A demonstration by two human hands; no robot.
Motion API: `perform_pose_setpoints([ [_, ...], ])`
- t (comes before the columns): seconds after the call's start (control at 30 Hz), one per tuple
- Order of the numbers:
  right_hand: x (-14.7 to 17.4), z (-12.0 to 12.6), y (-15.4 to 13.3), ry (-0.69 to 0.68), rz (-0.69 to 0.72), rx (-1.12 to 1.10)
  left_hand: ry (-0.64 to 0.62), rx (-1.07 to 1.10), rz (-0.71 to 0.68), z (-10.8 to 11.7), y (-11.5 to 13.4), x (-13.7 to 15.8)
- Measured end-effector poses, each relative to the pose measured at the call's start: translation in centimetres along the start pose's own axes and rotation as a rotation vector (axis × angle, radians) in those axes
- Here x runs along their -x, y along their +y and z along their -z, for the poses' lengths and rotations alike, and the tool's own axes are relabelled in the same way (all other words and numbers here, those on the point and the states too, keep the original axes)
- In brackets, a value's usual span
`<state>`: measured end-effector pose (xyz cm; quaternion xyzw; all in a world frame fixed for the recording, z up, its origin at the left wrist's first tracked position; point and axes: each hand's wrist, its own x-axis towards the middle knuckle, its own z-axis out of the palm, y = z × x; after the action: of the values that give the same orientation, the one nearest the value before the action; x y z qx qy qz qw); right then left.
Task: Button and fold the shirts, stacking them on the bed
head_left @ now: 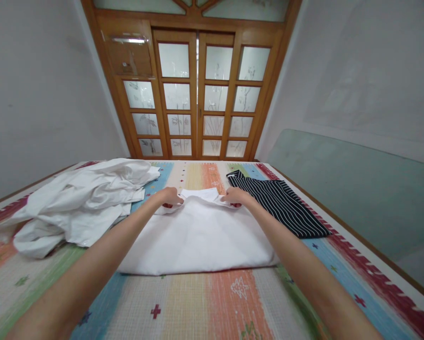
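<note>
A white shirt (201,241) lies folded over on the patterned bed cover, its straight folded edge toward me and its collar (200,193) at the far side. My left hand (171,197) pinches the cloth just left of the collar. To the right of the collar, my right hand (234,197) grips the same far edge, fingers closed on it. Between the two hands the edge is slightly raised. Some fingertips are hidden by the cloth.
A loose heap of white clothes (91,193) lies on the left. On the right is a folded black garment with white stripes (279,200). The striped bed cover (186,307) spreads below. A pale green headboard-like panel (353,189) borders the right; wooden glazed doors (197,111) stand beyond.
</note>
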<state>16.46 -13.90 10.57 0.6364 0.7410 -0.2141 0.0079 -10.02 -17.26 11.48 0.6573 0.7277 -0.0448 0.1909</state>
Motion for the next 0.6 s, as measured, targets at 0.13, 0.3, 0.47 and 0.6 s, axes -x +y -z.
perform_pose_setpoints([
  [0.13,1.0,-1.1,0.9,0.063,0.003,-0.025,0.169,-0.003,-0.076,-1.4,-0.7,1.0],
  [0.3,1.3,-2.7,2.5,0.221,0.121,-0.016,0.244,0.06,-0.112,-3.1,-1.6,1.9],
  [0.47,1.8,-3.4,3.4,0.287,0.151,-0.127,0.251,0.179,-0.239,-3.3,-2.6,2.7],
  [0.6,2.1,-3.2,3.5,0.348,0.201,-0.217,0.247,0.276,-0.314,-2.8,-3.2,3.3],
])
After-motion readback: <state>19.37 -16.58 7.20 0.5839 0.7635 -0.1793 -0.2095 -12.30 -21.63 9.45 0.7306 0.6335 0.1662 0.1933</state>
